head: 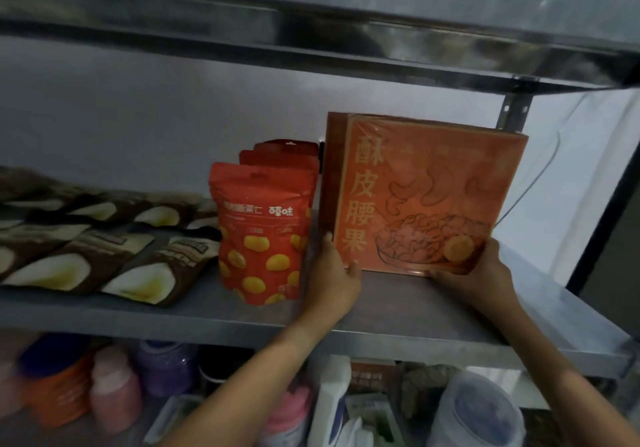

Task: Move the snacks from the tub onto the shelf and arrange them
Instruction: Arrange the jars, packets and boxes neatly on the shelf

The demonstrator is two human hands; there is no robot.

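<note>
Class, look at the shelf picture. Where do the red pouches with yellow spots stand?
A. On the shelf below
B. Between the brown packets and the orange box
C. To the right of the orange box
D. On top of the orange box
B: the red pouches stand upright with the brown packets lying to their left and the orange box, held by both hands, to their right.

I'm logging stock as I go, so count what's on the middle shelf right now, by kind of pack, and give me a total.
Orange boxes, standing, held by the left hand and right hand: 2
Red pouches, standing in a row: 3 visible
Brown packs, lying flat: about 9; the far ones blur together
Total: about 14
</note>
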